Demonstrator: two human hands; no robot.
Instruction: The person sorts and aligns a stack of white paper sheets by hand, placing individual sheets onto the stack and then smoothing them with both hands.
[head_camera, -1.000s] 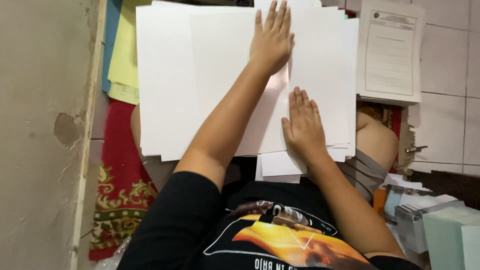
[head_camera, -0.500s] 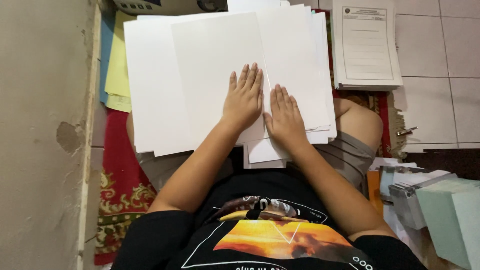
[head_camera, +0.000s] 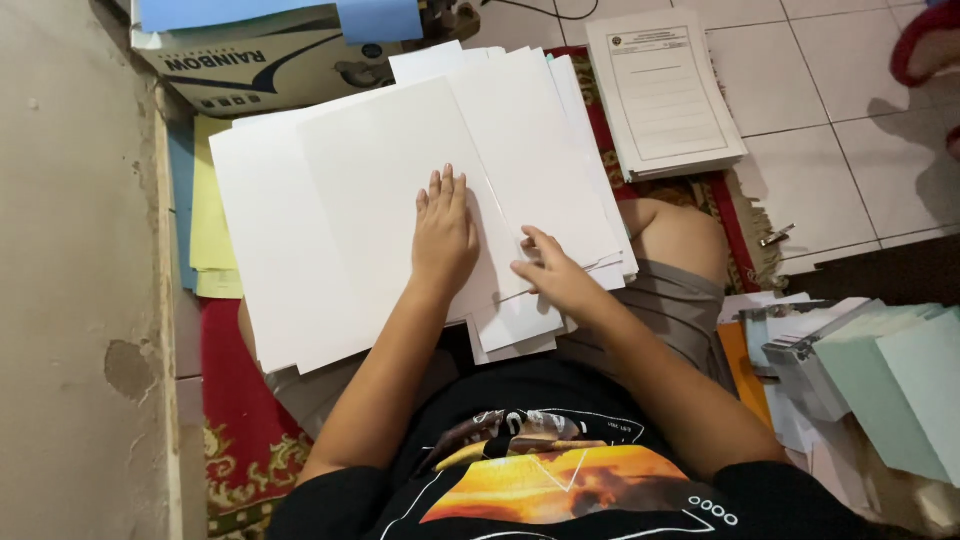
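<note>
1. Overall, I see room is tight on the left: a beige wall (head_camera: 70, 280) runs down that side, and the left edge of the white sheets (head_camera: 300, 220) lies close to it, over a few yellow sheets (head_camera: 210, 230) that poke out.
2. At the far edge, a cardboard box (head_camera: 270, 65) with blue paper (head_camera: 380, 18) on top closes off the far-left corner, just beyond the white sheets.
3. To the far right, a stack of printed forms (head_camera: 665, 95) lies on the tiled floor (head_camera: 850, 130), just beside the white sheets' right edge; beyond it the floor gives the most open room.
4. On the near right, a heap of pale green folders and papers (head_camera: 880, 390) crowds the person's side.
5. The white sheets rest across the person's lap, fanned so their right edges step outward; a patterned red rug (head_camera: 235, 450) shows beneath.
6. My left hand (head_camera: 443, 235) lies flat on the top sheet, fingers straight and pressed together, pointing far.
7. My right hand (head_camera: 555, 275) sits just right of it at the sheets' near-right corner, fingers curled; the fingertips touch the stepped edges, though I cannot tell whether they pinch a sheet.
</note>
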